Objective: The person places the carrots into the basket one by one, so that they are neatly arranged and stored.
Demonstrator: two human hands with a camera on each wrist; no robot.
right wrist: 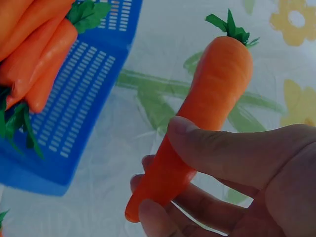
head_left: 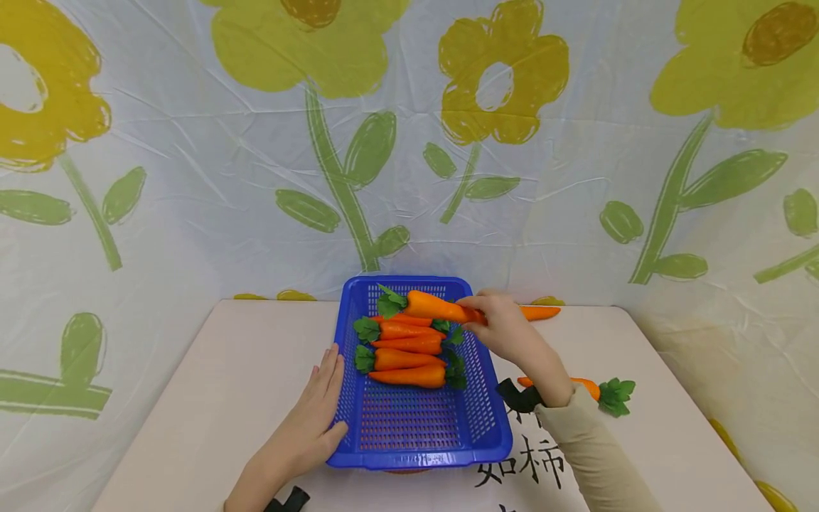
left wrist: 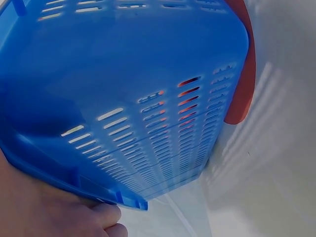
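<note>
A blue plastic basket (head_left: 495, 455) sits on the white table, with several orange carrots (head_left: 409, 359) with green leaves lying crosswise in its middle and far part. Over the basket's far right side my right hand (head_left: 508, 331) pinches another carrot (head_left: 435, 307), its leafy end pointing left. In the right wrist view, thumb and fingers grip this carrot (right wrist: 217, 94) around its narrow half. My left hand (head_left: 316, 412) rests along the basket's left side, its fingers fairly straight and the thumb at the near left corner. The left wrist view shows that hand (left wrist: 64, 217) touching the rim from outside.
A carrot (head_left: 585, 387) lies on the table right of the basket, partly behind the right forearm. Another carrot's tip (head_left: 542, 313) shows beyond the right hand. Something reddish-brown (left wrist: 242, 94) is under the basket. Black characters (head_left: 540, 462) mark the table (head_left: 211, 398); a flowered cloth (head_left: 243, 156) hangs behind.
</note>
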